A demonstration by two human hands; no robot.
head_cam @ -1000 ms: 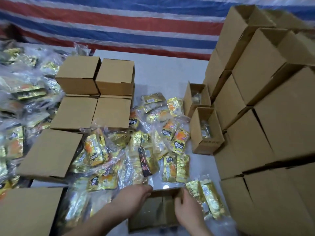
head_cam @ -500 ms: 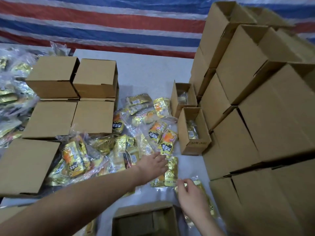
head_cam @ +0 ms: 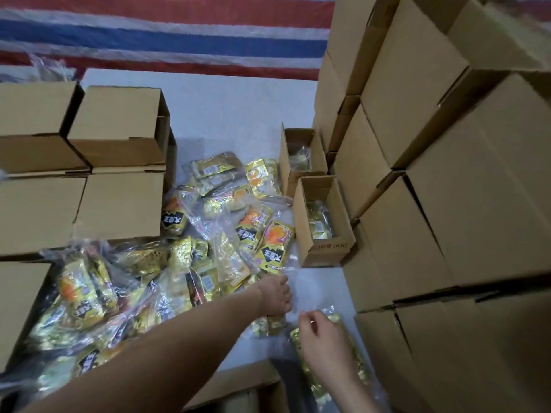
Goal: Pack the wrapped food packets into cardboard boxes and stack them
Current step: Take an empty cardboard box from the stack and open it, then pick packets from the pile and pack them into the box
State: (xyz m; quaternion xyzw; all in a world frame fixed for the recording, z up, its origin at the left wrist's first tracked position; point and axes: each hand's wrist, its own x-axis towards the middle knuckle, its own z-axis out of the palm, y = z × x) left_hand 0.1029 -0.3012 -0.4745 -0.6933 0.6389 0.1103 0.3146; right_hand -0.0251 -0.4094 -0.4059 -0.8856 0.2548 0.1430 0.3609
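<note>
The left hand (head_cam: pixel 275 295) reaches into the heap of gold food packets (head_cam: pixel 190 263) in the middle of the white surface (head_cam: pixel 226 114), fingers curled on a clear wrapper. The right hand (head_cam: pixel 323 342) pinches a gold packet (head_cam: pixel 334 353) near the front edge, beside an open cardboard box (head_cam: pixel 238 389). Stacked boxes (head_cam: pixel 447 204) line the right edge.

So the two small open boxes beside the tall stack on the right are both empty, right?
Not quite. The head view shows both small open boxes, the nearer and the farther, beside the tall stack on the right, but each already holds gold packets.
</note>
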